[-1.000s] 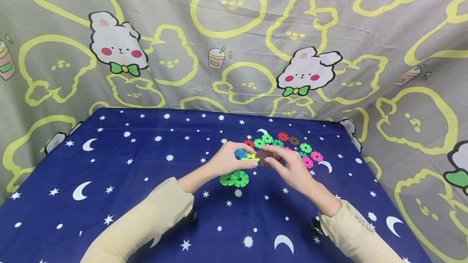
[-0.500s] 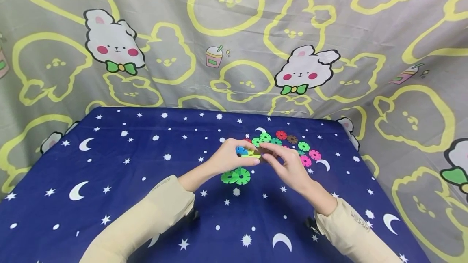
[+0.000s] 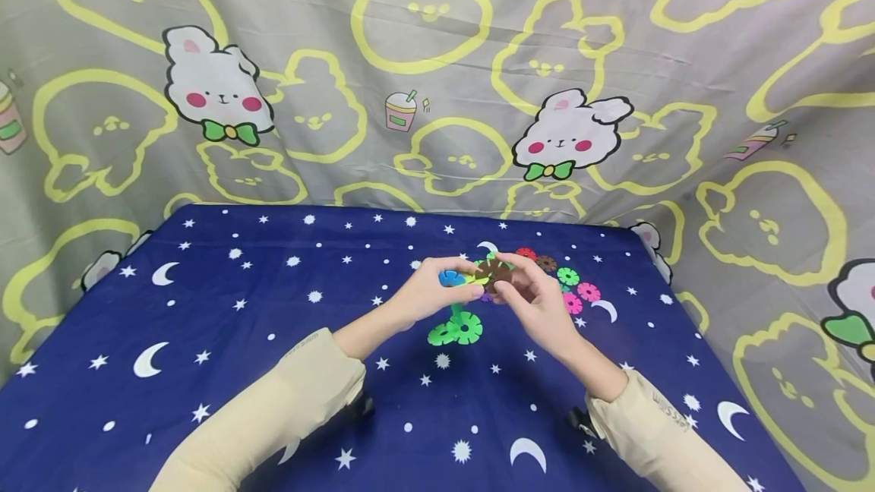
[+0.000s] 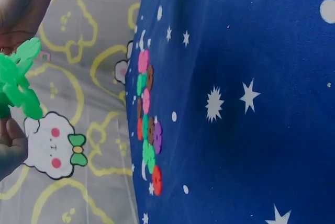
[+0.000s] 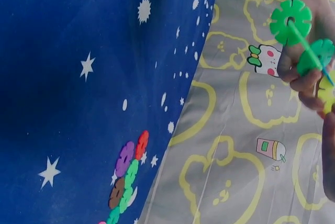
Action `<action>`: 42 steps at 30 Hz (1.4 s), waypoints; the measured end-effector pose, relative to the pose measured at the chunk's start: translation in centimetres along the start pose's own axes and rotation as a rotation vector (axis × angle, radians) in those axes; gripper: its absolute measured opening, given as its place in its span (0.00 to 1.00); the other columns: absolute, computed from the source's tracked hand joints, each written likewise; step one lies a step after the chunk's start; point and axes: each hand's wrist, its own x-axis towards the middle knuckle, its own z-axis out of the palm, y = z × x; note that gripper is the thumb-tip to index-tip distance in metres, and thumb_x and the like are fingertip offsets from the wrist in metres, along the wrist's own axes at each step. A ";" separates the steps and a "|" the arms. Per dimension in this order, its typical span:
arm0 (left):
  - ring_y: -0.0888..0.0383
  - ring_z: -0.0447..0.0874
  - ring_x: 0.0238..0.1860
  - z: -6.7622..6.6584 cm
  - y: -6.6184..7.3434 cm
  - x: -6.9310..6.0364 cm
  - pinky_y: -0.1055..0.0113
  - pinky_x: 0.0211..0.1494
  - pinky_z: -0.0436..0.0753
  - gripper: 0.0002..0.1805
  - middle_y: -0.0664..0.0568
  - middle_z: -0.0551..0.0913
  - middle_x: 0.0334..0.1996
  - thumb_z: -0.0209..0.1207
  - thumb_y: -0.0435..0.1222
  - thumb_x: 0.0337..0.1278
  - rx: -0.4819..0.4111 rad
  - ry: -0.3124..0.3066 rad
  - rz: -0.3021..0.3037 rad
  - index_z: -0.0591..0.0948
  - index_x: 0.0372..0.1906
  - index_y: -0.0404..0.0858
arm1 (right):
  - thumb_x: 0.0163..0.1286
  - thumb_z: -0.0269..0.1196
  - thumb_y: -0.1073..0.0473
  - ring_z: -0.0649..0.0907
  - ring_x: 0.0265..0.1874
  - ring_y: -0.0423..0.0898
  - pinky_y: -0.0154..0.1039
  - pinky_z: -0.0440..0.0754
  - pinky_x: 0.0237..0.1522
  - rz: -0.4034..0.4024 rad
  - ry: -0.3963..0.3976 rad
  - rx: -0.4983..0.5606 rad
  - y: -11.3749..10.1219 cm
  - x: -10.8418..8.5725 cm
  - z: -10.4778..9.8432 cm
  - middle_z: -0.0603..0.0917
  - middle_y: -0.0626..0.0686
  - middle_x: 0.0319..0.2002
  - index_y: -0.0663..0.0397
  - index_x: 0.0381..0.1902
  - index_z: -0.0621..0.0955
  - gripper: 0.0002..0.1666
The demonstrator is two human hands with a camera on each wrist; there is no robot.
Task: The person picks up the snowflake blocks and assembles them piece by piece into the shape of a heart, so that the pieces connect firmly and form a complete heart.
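Above the table, my left hand [image 3: 437, 287] holds a joined piece made of notched plastic discs. A blue disc [image 3: 451, 278] and a yellow disc [image 3: 476, 279] show at its fingers. Several green discs [image 3: 468, 327] hang below them and also appear in the left wrist view, fanned at angles. My right hand [image 3: 547, 310] pinches a brown notched disc [image 3: 492, 273] between thumb and fingers, right against the yellow one. Fingertips hide part of where the two discs meet. The right wrist view shows the yellow disc [image 5: 327, 92] edge and a green disc [image 5: 291, 21] of the joined piece.
Loose notched discs lie on the dark blue star-patterned cloth [image 3: 273, 401] beyond the right hand, among them a pink disc [image 3: 589, 292], a light green disc [image 3: 567, 276] and a red disc [image 3: 525, 253]. A patterned grey curtain [image 3: 465, 82] hangs behind the table.
The brown disc has turned from mostly hidden to showing its flat face beside the yellow disc. The hanging green discs have swung slightly right. Both hands stay close together.
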 end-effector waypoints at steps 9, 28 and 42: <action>0.52 0.80 0.42 -0.1 0.2 0.8 0.65 0.44 0.78 0.14 0.44 0.82 0.44 0.55 0.35 0.60 0.048 0.126 0.146 0.79 0.49 0.33 | 0.56 0.54 0.83 0.82 0.23 0.36 0.28 0.79 0.28 0.088 0.138 0.110 0.1 -0.1 0.2 0.82 0.40 0.26 0.79 0.46 0.68 0.17; 0.62 0.79 0.26 0.1 1.2 1.5 0.72 0.29 0.77 0.11 0.43 0.83 0.31 0.59 0.27 0.52 0.187 0.096 0.222 0.81 0.42 0.31 | 0.57 0.56 0.81 0.81 0.24 0.32 0.28 0.80 0.27 0.162 0.141 0.076 0.1 -0.3 1.2 0.79 0.73 0.26 0.77 0.41 0.70 0.13; 0.65 0.74 0.20 -0.1 1.0 1.6 0.74 0.24 0.73 0.09 0.47 0.82 0.24 0.60 0.26 0.51 0.310 0.112 0.191 0.83 0.39 0.33 | 0.59 0.58 0.77 0.80 0.20 0.33 0.31 0.79 0.25 0.224 0.030 -0.001 2.0 -0.5 -0.2 0.81 0.68 0.25 0.74 0.45 0.70 0.16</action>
